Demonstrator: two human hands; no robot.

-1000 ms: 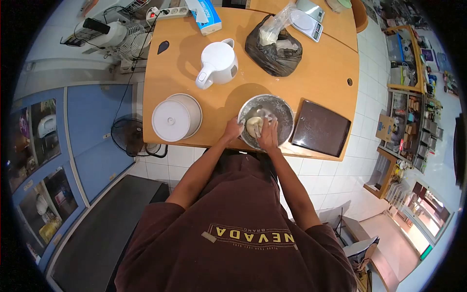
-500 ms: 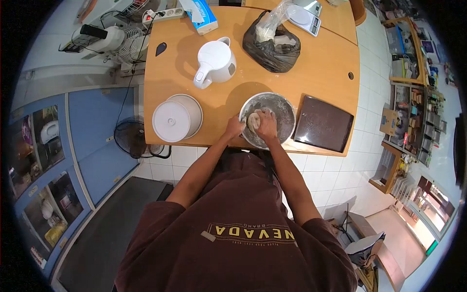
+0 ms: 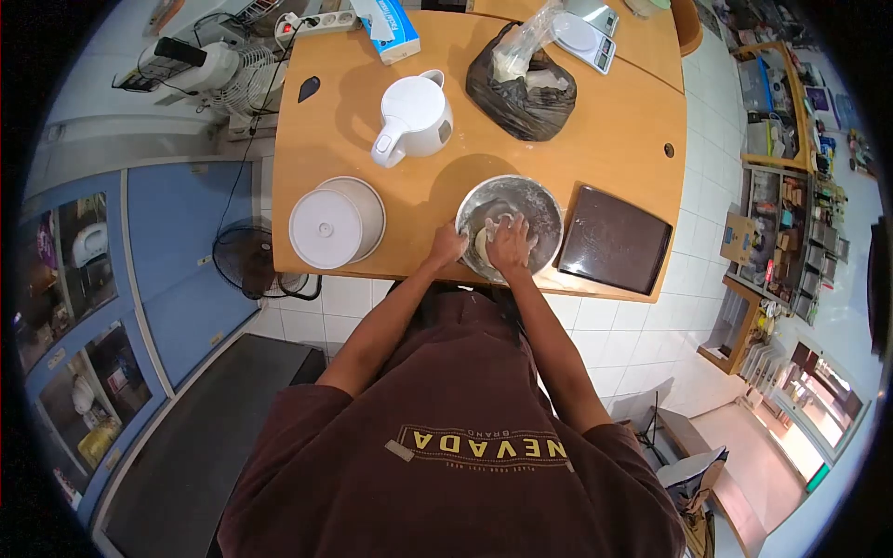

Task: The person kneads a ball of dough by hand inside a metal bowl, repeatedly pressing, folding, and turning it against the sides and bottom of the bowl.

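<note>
A metal mixing bowl [image 3: 545, 206] with pale floury smears inside stands at the front edge of the table. My left hand [image 3: 448, 245] grips its left rim, with the thumb toward the inside. Inside the bowl, my right hand [image 3: 509, 244] lies with fingers spread on a pale lump of dough [image 3: 482, 238]. Bits of dough or flour cling to those fingers. Most of the lump is hidden under the palm; only its left side shows.
A dark baking tray [image 3: 616, 240] lies right of the bowl, and a lidded white tub [image 3: 326, 228] stands left. Behind are a white electric kettle [image 3: 414, 107], a black plastic bag [image 3: 521, 98], a kitchen scale [image 3: 584, 39] and a tissue box [image 3: 398, 39].
My right hand has gone from fingers curled over the dough to fingers spread out on it. Less of the lump shows now. The left hand keeps its place on the rim.
</note>
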